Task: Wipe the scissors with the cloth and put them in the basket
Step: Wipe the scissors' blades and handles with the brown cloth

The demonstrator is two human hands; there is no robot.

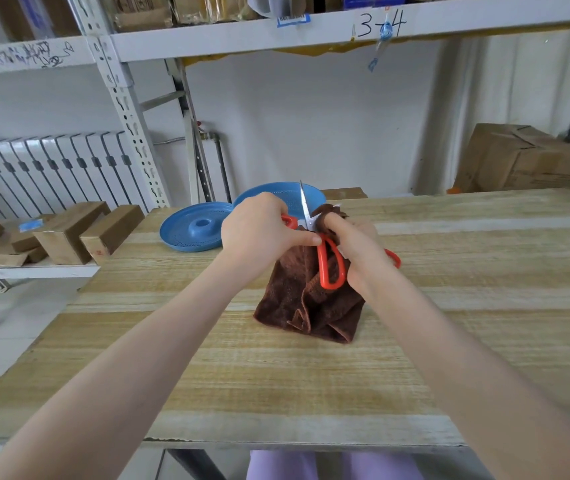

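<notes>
Scissors (309, 220) over the cloth (311, 306) point blade-up, handles down.

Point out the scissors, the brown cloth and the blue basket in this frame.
scissors (322, 268), head view, left side of the orange handle loop.
brown cloth (307, 310), head view, lower hanging folds.
blue basket (271, 192), head view, perforated inner wall.

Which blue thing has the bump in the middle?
The flat blue lid on the left. The blue basket beside it is a deeper bowl.
</notes>
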